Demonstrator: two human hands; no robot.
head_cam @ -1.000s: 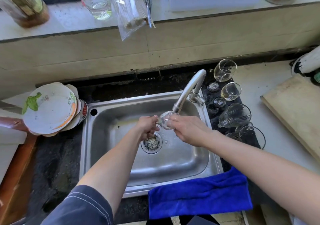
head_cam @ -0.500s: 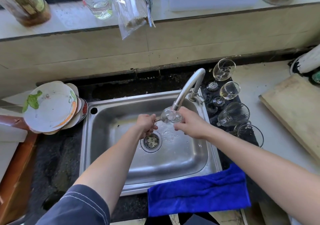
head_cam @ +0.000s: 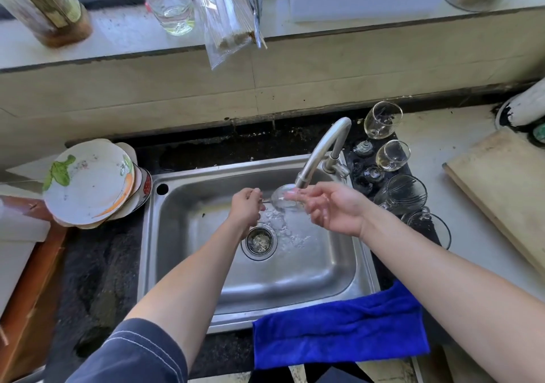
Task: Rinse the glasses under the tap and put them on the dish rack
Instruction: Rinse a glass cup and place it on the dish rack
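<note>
The right hand (head_cam: 336,208) has let go of the glass (head_cam: 284,202), fingers now spread close beside it, while the left hand (head_cam: 246,205) pinches its stem and holds it sideways under the tap (head_cam: 321,152), over the sink (head_cam: 206,173), so the rinse looks almost done.

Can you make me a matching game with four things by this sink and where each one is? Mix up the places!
Things:
1. blue cloth
2. plates
3. held wine glass
4. wooden board

Places:
A. left of the sink
B. under the tap
C. draped over the sink's front edge
D. far right on the counter

Pairs: 1-C, 2-A, 3-B, 4-D
</note>
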